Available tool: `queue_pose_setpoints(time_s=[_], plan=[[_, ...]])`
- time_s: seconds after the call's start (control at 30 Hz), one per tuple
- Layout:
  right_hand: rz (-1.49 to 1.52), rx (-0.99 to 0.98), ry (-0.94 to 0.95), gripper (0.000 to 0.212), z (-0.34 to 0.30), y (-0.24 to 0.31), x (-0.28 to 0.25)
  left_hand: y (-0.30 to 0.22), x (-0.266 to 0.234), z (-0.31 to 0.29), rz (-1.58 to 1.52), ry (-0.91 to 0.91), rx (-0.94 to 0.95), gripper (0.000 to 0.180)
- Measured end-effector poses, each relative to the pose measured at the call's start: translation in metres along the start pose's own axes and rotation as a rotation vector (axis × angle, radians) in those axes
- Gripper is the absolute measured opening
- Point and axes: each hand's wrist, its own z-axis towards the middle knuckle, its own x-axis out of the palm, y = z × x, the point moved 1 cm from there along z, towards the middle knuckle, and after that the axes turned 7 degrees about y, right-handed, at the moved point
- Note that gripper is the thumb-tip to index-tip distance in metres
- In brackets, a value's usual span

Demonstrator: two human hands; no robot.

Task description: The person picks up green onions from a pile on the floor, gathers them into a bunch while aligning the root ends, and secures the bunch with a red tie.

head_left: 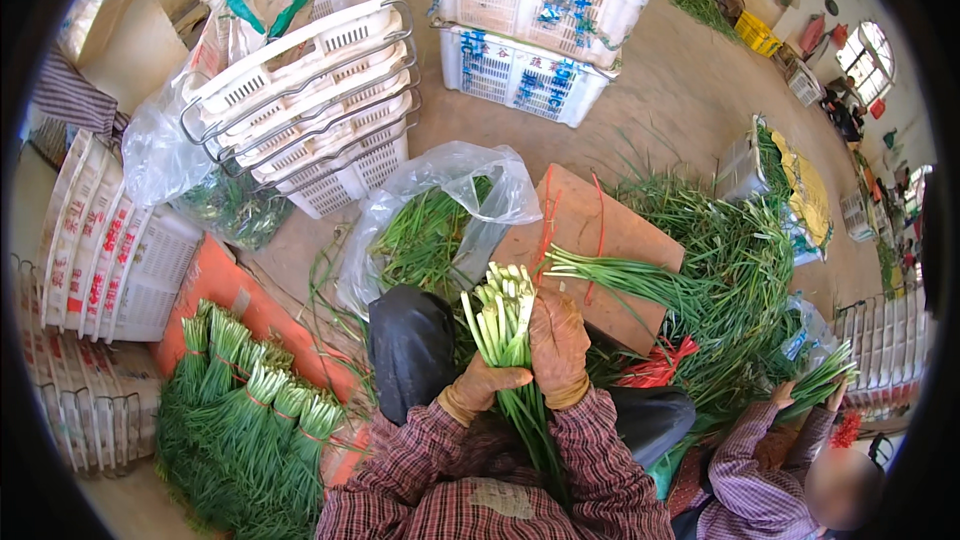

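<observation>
Upright before my body stands a bunch of chives (pixel 505 315), its pale cut stem ends at the top and its green leaves hanging down toward my lap. My left hand (pixel 482 387), in an orange-brown glove, is wrapped round its left side. Against the stems on the right presses my gloved right hand (pixel 558 345), its fingers closed. A smaller handful of chives (pixel 630 272) lies across a brown board (pixel 605 240) just ahead. Two red ties (pixel 547 225) are laid over the board, and a tangle of red string (pixel 655 362) is beside its near edge.
Loose chives (pixel 720 270) are heaped to the right; tied bundles (pixel 250 410) stand on an orange sheet at left. A plastic bag (pixel 500 190) holds more greens ahead. Stacked white crates (pixel 310 90) rise beyond. A co-worker (pixel 760 470) at lower right holds chives.
</observation>
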Motion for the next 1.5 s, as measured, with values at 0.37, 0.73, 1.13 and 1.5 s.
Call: queue_pose_setpoints(time_s=[0.37, 0.73, 1.13, 1.5], plan=[[0.064, -0.157, 0.199, 0.039, 0.035, 0.042, -0.055, -0.012, 0.017, 0.003, 0.03, 0.114, 0.03, 0.071], [-0.594, -0.375, 0.41, 0.024, 0.06, 0.063, -0.072, -0.01, 0.021, 0.001, 0.068, 0.144, -0.039, 0.074], [-0.595, -0.385, 0.252, 0.02, 0.078, 0.057, -0.084, -0.022, 0.029, 0.003, 0.05, 0.172, -0.072, 0.062], [-0.492, -0.484, 0.419, 0.014, 0.08, 0.06, -0.084, -0.02, 0.028, 0.004, 0.063, 0.138, -0.096, 0.067]])
